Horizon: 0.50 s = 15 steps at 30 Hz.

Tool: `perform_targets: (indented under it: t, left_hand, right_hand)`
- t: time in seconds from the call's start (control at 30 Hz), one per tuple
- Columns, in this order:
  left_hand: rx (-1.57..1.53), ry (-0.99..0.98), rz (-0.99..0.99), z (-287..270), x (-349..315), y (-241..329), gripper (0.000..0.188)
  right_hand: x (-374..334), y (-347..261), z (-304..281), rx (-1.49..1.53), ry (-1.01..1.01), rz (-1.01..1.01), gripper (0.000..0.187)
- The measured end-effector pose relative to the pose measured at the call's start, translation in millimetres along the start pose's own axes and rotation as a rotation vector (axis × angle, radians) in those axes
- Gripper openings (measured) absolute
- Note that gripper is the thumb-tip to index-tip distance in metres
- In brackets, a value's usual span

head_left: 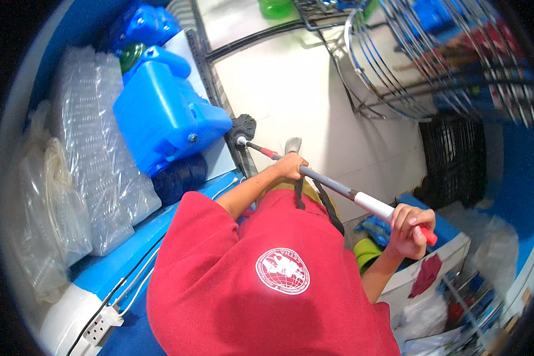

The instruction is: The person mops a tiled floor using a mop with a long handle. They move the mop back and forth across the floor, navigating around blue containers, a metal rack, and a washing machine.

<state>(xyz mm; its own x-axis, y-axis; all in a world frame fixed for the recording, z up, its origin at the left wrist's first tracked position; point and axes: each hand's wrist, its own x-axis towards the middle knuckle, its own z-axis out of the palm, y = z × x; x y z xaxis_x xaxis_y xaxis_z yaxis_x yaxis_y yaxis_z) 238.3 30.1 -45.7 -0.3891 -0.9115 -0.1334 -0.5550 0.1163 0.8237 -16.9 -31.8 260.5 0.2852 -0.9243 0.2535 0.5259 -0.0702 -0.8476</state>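
Observation:
A mop with a long grey, white and red handle (332, 185) slants across in front of me. Its dark grey stringy head (242, 127) lies on the floor at the left, against the foot of the shelf. My left hand (291, 167) is wrapped round the middle of the handle. Higher up, my right hand (410, 230) grips the handle close to its red end, which sticks out past the fingers. One of my feet (293, 145) shows just beyond the left hand, near the mop head.
Blue water containers (166, 113) and bagged stacks of clear plastic (101, 136) line the left side. A wire rack (391, 65) stands at the far right, with black crates (454, 160) beneath. Light tiles (291, 77) cover the floor. A power strip (98, 326) lies near left.

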Motion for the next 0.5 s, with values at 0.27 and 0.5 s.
perform_targets:
  t: [0.27,0.5]
  left_hand:
    - [0.244,-0.654,-0.090,104,1,86,0.021]
    - [0.310,-0.572,0.061,182,3,174,0.026]
  right_hand:
    - [-194,-84,-60,-0.055,0.258,-0.152,0.043]
    - [-290,-159,-58,-0.290,0.349,-0.291,0.040]
